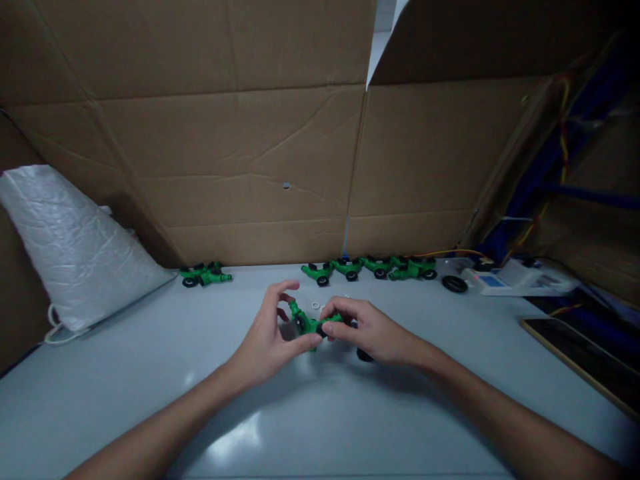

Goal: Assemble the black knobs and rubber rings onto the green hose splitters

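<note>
Above the middle of the table I hold a green Y-shaped hose connector [309, 325] with black parts. My left hand [273, 337] curls around its left side, thumb beneath and fingertips by the upper end. My right hand [361, 327] pinches its right branch between thumb and fingers, which cover part of it. Just behind the connector a small white ring [315, 305] lies on the table. Under my right hand sits a black round part [365, 355], partly hidden by the hand.
Several similar green connectors [351, 268] line the table's back edge, with more [205, 275] at back left. A white sack [80, 253] leans at left. Cardboard [240, 147] walls the back. At right are a black ring [455, 285], a white device [520, 279] and a dark flat panel [580, 360].
</note>
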The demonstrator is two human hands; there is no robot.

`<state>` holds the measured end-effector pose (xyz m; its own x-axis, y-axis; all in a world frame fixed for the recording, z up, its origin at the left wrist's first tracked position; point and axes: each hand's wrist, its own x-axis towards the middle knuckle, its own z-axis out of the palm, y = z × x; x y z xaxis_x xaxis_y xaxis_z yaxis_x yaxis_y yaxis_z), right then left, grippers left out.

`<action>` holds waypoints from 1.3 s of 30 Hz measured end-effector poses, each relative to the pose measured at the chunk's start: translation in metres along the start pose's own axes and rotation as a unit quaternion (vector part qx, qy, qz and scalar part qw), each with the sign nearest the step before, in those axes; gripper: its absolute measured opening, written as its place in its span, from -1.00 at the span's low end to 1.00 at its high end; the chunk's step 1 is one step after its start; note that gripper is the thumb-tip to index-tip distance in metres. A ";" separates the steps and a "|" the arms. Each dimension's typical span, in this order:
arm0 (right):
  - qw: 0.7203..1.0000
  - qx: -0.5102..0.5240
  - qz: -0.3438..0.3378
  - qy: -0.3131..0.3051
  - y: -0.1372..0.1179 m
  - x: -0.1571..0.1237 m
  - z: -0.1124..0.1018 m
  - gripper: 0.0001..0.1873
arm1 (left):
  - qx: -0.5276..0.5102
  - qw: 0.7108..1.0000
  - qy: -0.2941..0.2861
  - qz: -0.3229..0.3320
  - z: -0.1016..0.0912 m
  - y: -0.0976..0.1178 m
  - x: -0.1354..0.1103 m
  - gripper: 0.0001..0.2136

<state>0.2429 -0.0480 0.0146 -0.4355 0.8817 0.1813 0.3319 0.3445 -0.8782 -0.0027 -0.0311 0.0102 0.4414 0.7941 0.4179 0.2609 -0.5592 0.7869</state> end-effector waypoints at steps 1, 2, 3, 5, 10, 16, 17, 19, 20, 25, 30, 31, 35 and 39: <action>1.000 -0.010 0.001 -0.021 0.000 -0.001 0.000 -0.73 | 0.044 0.998 -0.026 0.034 -0.003 0.002 0.000 -0.32; 0.999 -0.019 -0.003 -0.039 -0.001 -0.002 0.000 -0.75 | 0.083 0.993 -0.057 0.064 -0.005 0.004 0.000 -0.37; 0.998 -0.027 -0.009 -0.054 -0.001 -0.002 0.000 -0.76 | 0.116 0.985 -0.092 0.088 -0.006 0.005 0.000 -0.41; 0.996 -0.042 -0.023 -0.073 -0.001 -0.003 -0.001 -0.77 | 0.161 0.969 -0.154 0.108 -0.006 0.007 0.000 -0.47; 0.987 -0.121 -0.060 -0.083 0.002 -0.002 -0.003 -0.77 | 0.211 0.950 -0.212 0.095 -0.003 0.007 -0.001 -0.58; 0.971 -0.210 -0.076 -0.082 0.004 -0.004 -0.003 -0.79 | 0.212 0.950 -0.216 0.077 -0.002 0.006 0.000 -0.63; 0.969 -0.221 -0.079 -0.075 0.004 -0.004 -0.003 -0.81 | 0.211 0.950 -0.216 0.076 -0.003 0.006 0.000 -0.63; 0.965 -0.238 -0.084 -0.065 0.005 -0.004 -0.005 -0.83 | 0.209 0.951 -0.214 0.076 -0.003 0.006 0.001 -0.64; 0.963 -0.247 -0.086 -0.062 0.005 -0.003 -0.007 -0.84 | 0.208 0.952 -0.212 0.076 -0.004 0.006 0.002 -0.63; 0.922 -0.374 -0.079 0.066 0.016 0.002 -0.030 -0.79 | 0.208 0.949 -0.223 0.079 -0.007 0.006 0.004 -0.62; 0.880 -0.461 -0.072 0.086 0.038 0.003 -0.051 -0.84 | 0.212 0.946 -0.228 0.089 -0.011 0.002 0.007 -0.60; 0.884 -0.454 -0.076 0.076 0.040 0.003 -0.052 -0.85 | 0.212 0.948 -0.221 0.088 -0.012 0.001 0.007 -0.62; 0.908 -0.406 -0.094 0.044 0.040 0.002 -0.050 -0.85 | 0.218 0.962 -0.151 0.065 -0.014 -0.004 0.010 -0.73; 0.917 -0.380 -0.117 0.024 0.030 0.003 -0.038 -0.83 | 0.226 0.967 -0.108 0.046 -0.013 -0.010 0.011 -0.73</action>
<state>0.2835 -0.0229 0.0051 -0.5380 0.7617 0.3610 0.7297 0.6353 -0.2530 -0.0114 -0.0134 0.0132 0.6360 0.6957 0.3339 0.5400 -0.7103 0.4515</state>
